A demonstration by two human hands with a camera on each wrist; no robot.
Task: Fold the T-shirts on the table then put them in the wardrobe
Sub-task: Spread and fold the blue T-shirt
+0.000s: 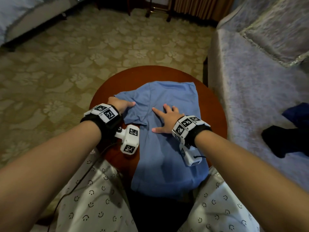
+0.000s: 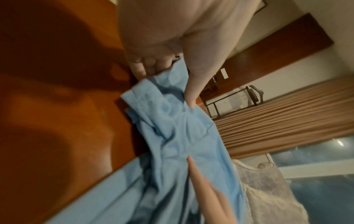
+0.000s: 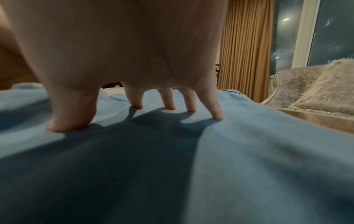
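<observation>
Round table [image 1: 215,104] bears creased blue T-shirt [image 1: 168,148].

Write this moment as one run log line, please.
left hand grips sleeve | right hand presses blue T-shirt flat | round table

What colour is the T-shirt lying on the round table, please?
The T-shirt is plain light blue, with no print visible; the head view shows it best.
</observation>
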